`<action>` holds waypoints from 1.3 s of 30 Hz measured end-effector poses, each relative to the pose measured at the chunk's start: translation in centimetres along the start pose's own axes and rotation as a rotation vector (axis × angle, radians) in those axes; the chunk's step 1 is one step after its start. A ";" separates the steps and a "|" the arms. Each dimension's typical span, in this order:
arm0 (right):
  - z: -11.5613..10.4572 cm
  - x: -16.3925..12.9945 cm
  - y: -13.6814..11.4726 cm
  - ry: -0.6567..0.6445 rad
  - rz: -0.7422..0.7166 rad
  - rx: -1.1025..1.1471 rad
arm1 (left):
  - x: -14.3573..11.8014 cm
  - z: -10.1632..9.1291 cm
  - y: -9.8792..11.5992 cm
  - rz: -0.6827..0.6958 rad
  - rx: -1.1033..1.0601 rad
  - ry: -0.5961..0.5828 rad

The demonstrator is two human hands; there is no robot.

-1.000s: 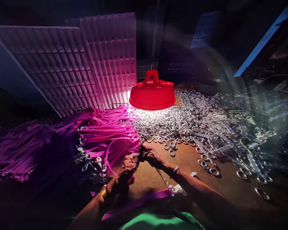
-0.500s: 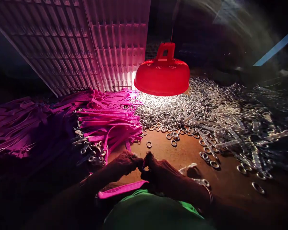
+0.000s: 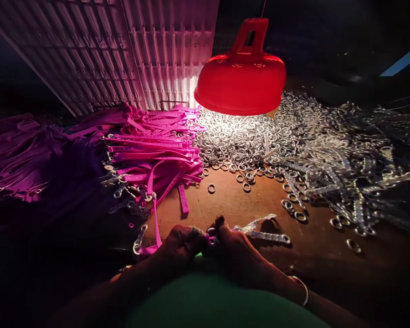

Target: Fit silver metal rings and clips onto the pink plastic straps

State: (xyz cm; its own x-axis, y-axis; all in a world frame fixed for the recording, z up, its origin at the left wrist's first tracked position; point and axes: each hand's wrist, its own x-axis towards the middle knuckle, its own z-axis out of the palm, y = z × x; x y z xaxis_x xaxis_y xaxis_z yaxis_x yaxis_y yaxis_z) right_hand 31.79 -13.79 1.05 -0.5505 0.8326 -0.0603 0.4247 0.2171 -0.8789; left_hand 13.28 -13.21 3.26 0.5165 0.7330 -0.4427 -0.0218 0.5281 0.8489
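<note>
Both hands, left hand (image 3: 182,240) and right hand (image 3: 233,246), meet curled at the table's (image 3: 239,205) near edge, pinching something too dark to identify; a metal clip (image 3: 268,236) lies just beside the right.

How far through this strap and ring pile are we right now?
Done: a big stack of pink straps, many with metal fittings on their ends. In hand: left hand and right hand pinched together over a small piece, too dark to identify. Left: a large heap of loose metal rings and chain links.
</note>
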 end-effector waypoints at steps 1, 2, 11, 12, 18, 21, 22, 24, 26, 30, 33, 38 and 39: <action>0.0 0.0 0.1 -0.023 0.009 0.012 | 0.1 0.0 -0.1 -0.006 -0.013 0.001; 0.0 0.0 0.1 -0.046 0.010 0.016 | 0.3 0.0 -0.1 -0.019 -0.024 -0.012; -1.6 1.0 -0.9 -0.180 -0.087 -0.181 | 1.7 -0.3 -1.1 -0.115 -0.155 -0.010; -1.8 1.1 -0.9 -0.204 -0.079 -0.204 | 1.8 -0.3 -1.2 -0.120 -0.171 0.015; -2.1 1.6 0.4 -0.315 0.004 -0.201 | 2.4 -0.9 -2.5 -0.120 -0.179 0.080; -2.0 1.7 0.6 -0.328 0.040 -0.199 | 2.5 -1.2 -3.0 -0.131 -0.127 0.114; -2.0 1.8 0.4 -0.337 0.052 -0.188 | 2.4 -1.3 -3.0 -0.131 -0.107 0.120; -2.2 1.8 -0.1 -0.354 0.089 -0.166 | 2.3 -1.2 -2.8 -0.123 -0.071 0.130; -2.5 1.9 -0.8 -0.369 0.131 -0.171 | 2.0 -0.9 -2.5 -0.103 -0.061 0.133; -2.8 1.9 -2.0 -0.398 0.175 -0.267 | 1.7 -0.5 -2.0 -0.063 -0.077 0.108; -2.6 1.7 -2.3 -0.405 0.163 -0.336 | 1.6 -0.4 -2.0 -0.036 -0.038 0.113; -2.5 1.5 -2.2 -0.408 0.105 -0.428 | 1.9 -0.7 -2.4 -0.026 -0.042 0.127; -2.6 1.6 -2.2 -0.417 0.095 -0.449 | 1.9 -0.7 -2.6 -0.031 -0.062 0.128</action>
State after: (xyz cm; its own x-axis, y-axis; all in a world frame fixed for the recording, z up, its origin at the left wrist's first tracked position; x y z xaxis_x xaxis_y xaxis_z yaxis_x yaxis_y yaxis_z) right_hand 31.80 -11.63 4.13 -0.6916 0.6093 -0.3880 0.6967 0.4208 -0.5810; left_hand 13.73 -12.84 0.03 0.4046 0.7626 -0.5047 -0.0624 0.5736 0.8168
